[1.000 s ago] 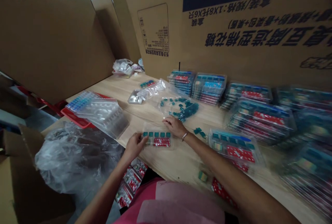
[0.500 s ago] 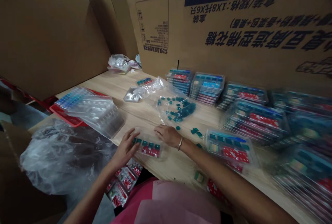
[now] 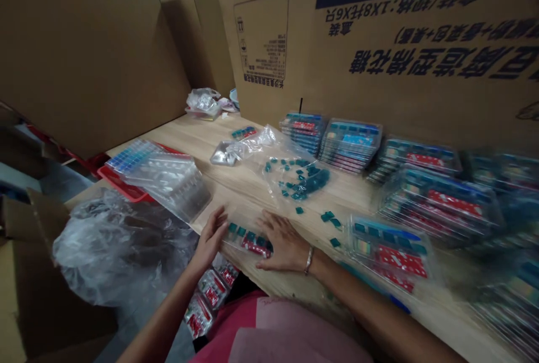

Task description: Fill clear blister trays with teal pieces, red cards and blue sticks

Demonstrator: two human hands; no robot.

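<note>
A clear plastic tray [image 3: 236, 244] lies on the table in front of me, holding a row of dark green square pieces [image 3: 241, 231] and a red packet with white spots [image 3: 254, 246]. My left hand [image 3: 211, 238] grips its left end, thumb and fingers at the edge. Across the right end stretches my right hand [image 3: 286, 244], fingers at the far side and thumb at the near side, covering part of the packet. Just beyond, a clear bag [image 3: 269, 175] contains many green squares [image 3: 309, 180]. Several loose squares [image 3: 327, 216] lie right of it.
At right stand stacks of filled trays [image 3: 438, 200], with a filled tray [image 3: 387, 248] nearer me. A red basket [image 3: 126, 188] with clear plastic trays [image 3: 177, 178] is at left, above crumpled plastic film [image 3: 113, 251]. Large cardboard boxes [image 3: 269, 110] wall the back.
My right hand has come down from beyond the tray onto its right end. My left hand stays at the left end. The whole view has shifted a little to the right.
</note>
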